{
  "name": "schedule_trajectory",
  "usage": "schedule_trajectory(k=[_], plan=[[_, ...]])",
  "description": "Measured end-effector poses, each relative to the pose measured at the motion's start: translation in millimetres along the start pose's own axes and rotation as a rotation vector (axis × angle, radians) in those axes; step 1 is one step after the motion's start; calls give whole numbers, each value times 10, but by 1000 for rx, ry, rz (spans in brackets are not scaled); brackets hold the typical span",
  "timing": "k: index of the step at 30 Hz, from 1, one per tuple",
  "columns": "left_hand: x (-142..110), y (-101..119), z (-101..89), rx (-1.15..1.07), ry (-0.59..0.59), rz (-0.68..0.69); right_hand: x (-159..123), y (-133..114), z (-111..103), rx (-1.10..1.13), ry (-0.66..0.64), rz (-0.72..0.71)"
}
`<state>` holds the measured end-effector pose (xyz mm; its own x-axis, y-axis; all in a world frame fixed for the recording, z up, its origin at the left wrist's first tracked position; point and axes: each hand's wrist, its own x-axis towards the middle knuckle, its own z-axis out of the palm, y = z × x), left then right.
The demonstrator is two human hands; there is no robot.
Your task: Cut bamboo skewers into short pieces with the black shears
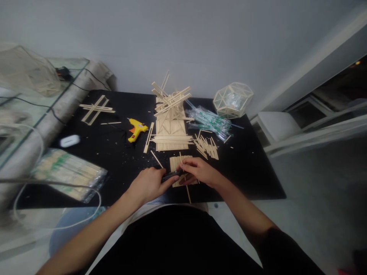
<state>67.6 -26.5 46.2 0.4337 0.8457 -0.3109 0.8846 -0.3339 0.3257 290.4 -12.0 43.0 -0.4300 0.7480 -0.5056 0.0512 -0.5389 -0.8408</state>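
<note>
My left hand (150,182) is closed around a dark hand tool (171,175) whose exact kind I cannot make out. The tool's tip meets a thin wooden stick (188,194), pinched upright in the view by my right hand (202,171). Beneath both hands lies a small flat panel of sticks (176,162) set side by side, partly covered by my fingers. One loose stick (156,159) rests just beyond my left hand. Farther back, a larger stick panel (160,146) carries a bundle of loose sticks and a crisscross stick structure (172,100).
On the black table (243,172) lie a yellow glue gun (137,130), short cut sticks (208,147), plastic wrappers (210,120) and crossed stick frames (97,109). A packet of chopsticks (70,173) and a white case (70,141) sit left. A stick polyhedron (233,100) stands back right. White cable (97,206) hangs front left.
</note>
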Motion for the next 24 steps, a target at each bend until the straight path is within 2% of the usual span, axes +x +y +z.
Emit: schedule_trajectory(k=[6, 10, 16, 21, 24], plan=[[18, -47, 12, 7, 38, -14, -11, -45, 5, -9, 33, 24], [29, -205, 56, -55, 74, -77, -18, -63, -39, 26, 122, -47], [38, -395, 142, -414, 175, -27, 41, -63, -114, 79, 165, -145], [59, -529, 231, -577, 214, -2, 143, -106, -169, 28, 197, -124], [73, -591, 280, -662, 230, -14, 230, -131, -217, -16, 232, -158]])
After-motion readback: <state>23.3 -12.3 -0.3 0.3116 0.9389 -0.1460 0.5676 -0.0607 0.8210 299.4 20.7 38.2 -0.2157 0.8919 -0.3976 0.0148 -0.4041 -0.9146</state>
